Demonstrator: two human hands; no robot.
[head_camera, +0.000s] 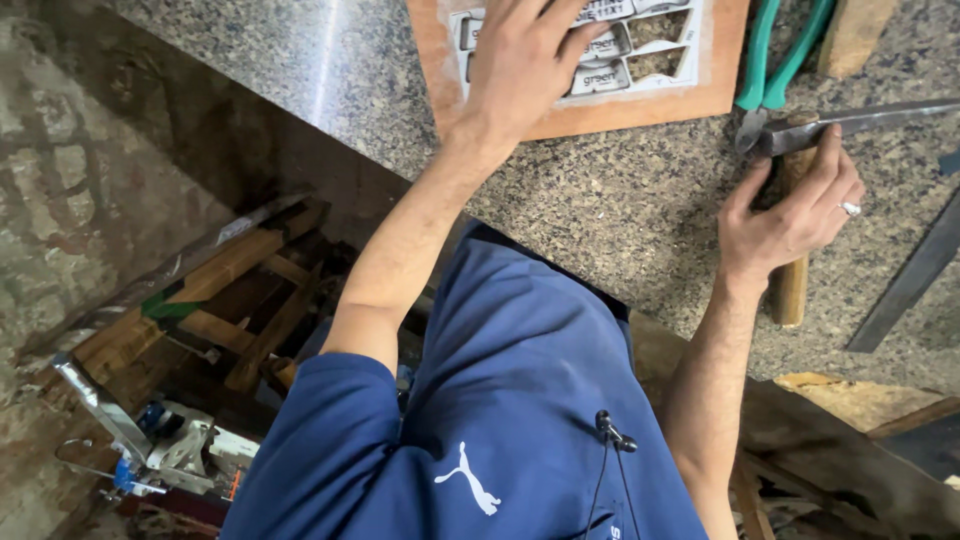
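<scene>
My left hand (522, 62) lies flat, fingers spread, on a white cut-out sheet (640, 55) that rests on an orange-brown wooden board (620, 112). The board sits on a speckled granite counter (600, 200). My right hand (790, 212) is closed around the wooden handle (790, 290) of a hammer-like tool. The tool's long grey metal head (860, 122) points right, just above my fingers. Both bare forearms reach out from my blue shirt.
Green-handled pliers (778, 60) lie beside the board, jaws near the tool's head. A wood block (856, 30) sits at the top right, and a dark metal bar (910, 280) lies on the right. Wooden scraps (240, 300) and metal parts (150, 440) lie below the counter edge.
</scene>
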